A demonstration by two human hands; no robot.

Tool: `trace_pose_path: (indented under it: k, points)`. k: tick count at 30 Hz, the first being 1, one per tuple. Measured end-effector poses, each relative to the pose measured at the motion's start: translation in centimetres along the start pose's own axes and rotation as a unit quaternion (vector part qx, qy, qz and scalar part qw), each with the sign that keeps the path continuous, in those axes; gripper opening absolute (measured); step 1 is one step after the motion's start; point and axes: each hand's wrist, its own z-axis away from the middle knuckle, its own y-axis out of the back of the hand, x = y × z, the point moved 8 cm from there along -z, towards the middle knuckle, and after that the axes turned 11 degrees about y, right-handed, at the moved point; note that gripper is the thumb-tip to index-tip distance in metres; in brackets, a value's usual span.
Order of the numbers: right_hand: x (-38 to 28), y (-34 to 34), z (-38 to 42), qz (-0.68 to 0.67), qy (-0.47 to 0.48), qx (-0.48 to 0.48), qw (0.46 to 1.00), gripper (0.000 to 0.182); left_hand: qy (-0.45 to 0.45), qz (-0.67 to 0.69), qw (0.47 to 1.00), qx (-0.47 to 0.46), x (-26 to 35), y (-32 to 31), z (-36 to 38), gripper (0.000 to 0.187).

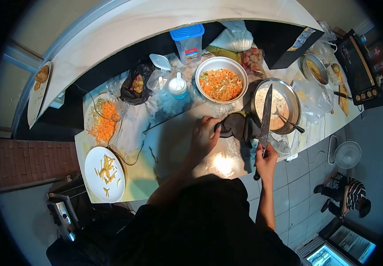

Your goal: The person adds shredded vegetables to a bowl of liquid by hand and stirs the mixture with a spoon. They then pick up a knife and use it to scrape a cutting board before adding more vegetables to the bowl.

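In my right hand point(267, 158) is a large kitchen knife point(267, 111), the fingers wrapped round its dark handle. Its long blade points away from me and overlaps a steel bowl point(294, 94) of pale, creamy mixture, in which a spoon point(289, 122) rests. My left hand point(205, 136) has its fingers curled at the near-left edge of a dark, folded, cloth-like item point(235, 126), which lies by the bowl. Just beyond it stands a white bowl point(200, 91) filled with shredded carrot and greens point(221, 85).
To the left are a white plate of pale strips point(106, 170), grated carrot point(104, 122) and a loose cable point(131, 163). Tubs, a blue-lidded container point(187, 44) and a black bag point(136, 86) line the back. A toaster oven point(357, 66) stands far right; a person point(346, 195) sits beyond.
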Motion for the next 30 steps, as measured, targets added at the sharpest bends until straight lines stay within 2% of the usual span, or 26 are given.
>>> trace_pose_path:
  k: [2,3,5,6,9,14,17,19,20,22,24,26,30]
  points:
    - [-0.3,0.0,-0.1,0.008,0.018,0.001,1.000,0.016,0.135,0.098,0.976,-0.137,-1.9,-2.5,0.0,0.033]
    - [-0.3,-0.1,-0.1,0.007,0.019,0.002,1.000,0.016,0.134,0.098,0.977,-0.136,-1.8,-3.3,0.2,0.033]
    - [0.1,-0.3,0.0,-0.021,-0.001,0.005,1.000,0.017,0.022,-0.017,0.997,-0.074,0.4,-4.7,1.0,0.038]
    - [0.0,-0.3,0.1,-0.021,0.000,0.007,1.000,0.017,0.020,-0.017,0.997,-0.074,0.6,-5.3,1.0,0.038]
    - [0.3,-0.4,0.2,0.002,0.000,0.002,1.000,0.018,0.011,-0.175,0.976,-0.131,1.8,-7.3,0.5,0.039]
    - [0.2,-1.3,0.5,-0.027,0.009,0.003,1.000,0.019,0.051,-0.175,0.963,-0.197,1.9,-8.8,0.4,0.040]
    - [-0.1,-1.8,0.4,-0.032,0.011,-0.003,0.999,0.019,0.027,-0.114,0.983,-0.139,1.5,-8.8,0.2,0.040]
    - [0.4,-2.1,0.5,-0.025,-0.008,-0.026,0.999,0.020,0.079,0.011,0.973,-0.217,0.3,-9.6,-0.4,0.039]
    - [0.2,-2.1,0.3,-0.025,-0.005,-0.024,0.999,0.020,0.076,0.011,0.973,-0.216,0.1,-9.3,-0.8,0.039]
    - [-0.3,-2.3,0.2,-0.047,0.010,-0.013,0.999,0.025,0.066,0.129,0.956,-0.254,-0.1,-8.1,-1.2,0.040]
    - [0.2,-2.8,0.2,-0.068,0.002,-0.006,0.998,0.024,0.058,0.141,0.957,-0.247,0.9,-5.2,-2.7,0.038]
    - [0.5,-3.5,0.2,-0.090,-0.004,-0.003,0.996,0.024,0.110,0.233,0.940,-0.222,1.6,-1.7,-4.7,0.035]
    - [0.8,-5.2,0.3,-0.102,-0.022,-0.028,0.994,0.015,0.113,0.180,0.963,-0.167,1.4,2.2,-8.2,0.030]
